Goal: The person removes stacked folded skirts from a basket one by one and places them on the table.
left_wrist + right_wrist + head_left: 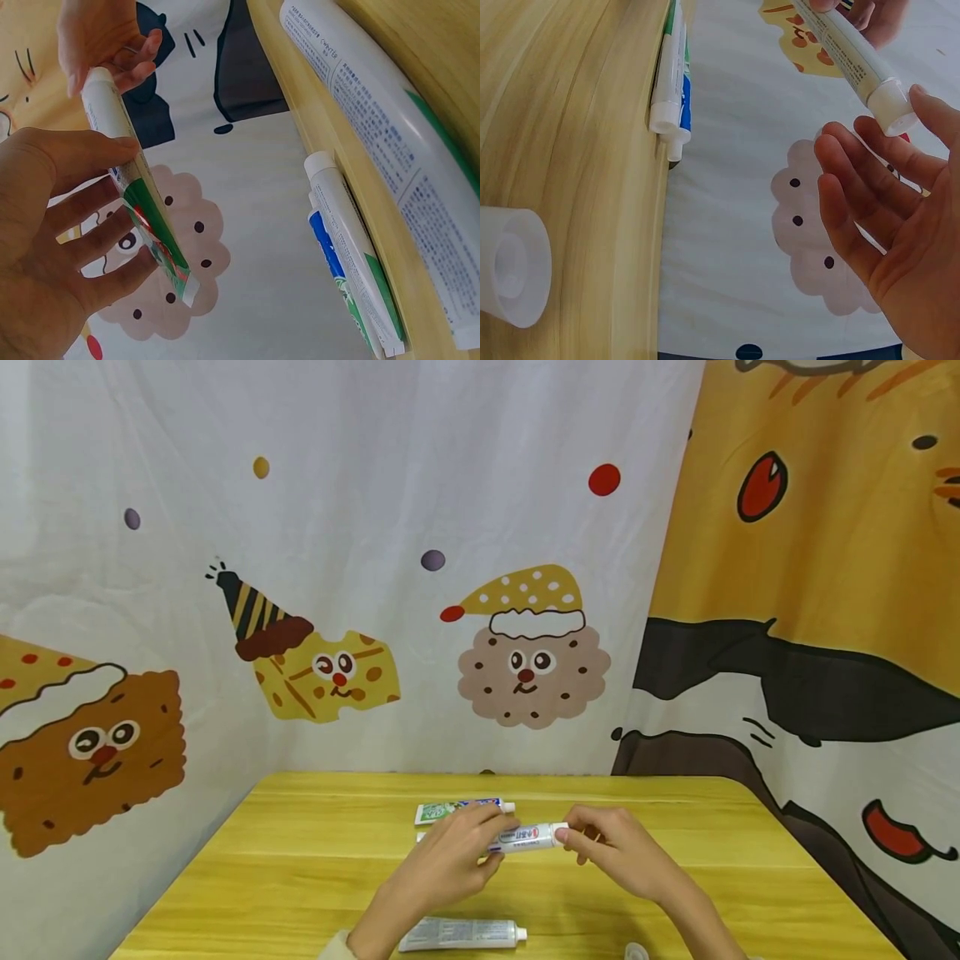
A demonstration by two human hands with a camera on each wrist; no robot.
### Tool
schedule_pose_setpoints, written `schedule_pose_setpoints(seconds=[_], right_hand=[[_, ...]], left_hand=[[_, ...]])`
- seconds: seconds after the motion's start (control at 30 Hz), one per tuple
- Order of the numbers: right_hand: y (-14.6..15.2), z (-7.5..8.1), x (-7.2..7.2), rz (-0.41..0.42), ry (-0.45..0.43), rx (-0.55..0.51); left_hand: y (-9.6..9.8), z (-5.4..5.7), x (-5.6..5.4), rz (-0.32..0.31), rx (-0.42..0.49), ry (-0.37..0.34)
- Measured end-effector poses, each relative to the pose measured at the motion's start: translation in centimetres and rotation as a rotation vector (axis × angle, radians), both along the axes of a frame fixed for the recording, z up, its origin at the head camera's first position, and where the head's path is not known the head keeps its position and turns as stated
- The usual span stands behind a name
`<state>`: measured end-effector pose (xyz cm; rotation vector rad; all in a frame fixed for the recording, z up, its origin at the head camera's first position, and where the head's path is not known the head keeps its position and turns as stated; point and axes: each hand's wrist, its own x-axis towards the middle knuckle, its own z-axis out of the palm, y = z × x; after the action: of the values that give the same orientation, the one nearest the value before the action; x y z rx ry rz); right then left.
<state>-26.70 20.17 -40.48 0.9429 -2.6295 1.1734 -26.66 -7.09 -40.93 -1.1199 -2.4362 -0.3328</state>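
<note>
Fingers of left hand (457, 852) pinch white-and-green plastic tube (527, 837) at lower centre; right hand (622, 853) pinches its round white cap (889, 106).

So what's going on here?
A person's left hand holds a tube over the table, and the right hand has its cap between thumb and fingers. The cap is on; can't tell if it's turning. Two more tubes lie behind, a fourth tube nearer the person, with a loose cap to its right.
</note>
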Motion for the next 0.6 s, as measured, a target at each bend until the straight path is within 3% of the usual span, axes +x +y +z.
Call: schedule_pose_setpoints(seconds=[0.43,0.6], right_hand=[[0.14,-0.04,0.1,-0.076,-0.056,0.019],[0.0,-0.07,0.09,-0.072,0.001,-0.011]], left_hand=[[0.01,0.01,0.14,0.014,-0.004,0.011],[-0.16,-0.03,0.05,0.025,-0.008,-0.003]])
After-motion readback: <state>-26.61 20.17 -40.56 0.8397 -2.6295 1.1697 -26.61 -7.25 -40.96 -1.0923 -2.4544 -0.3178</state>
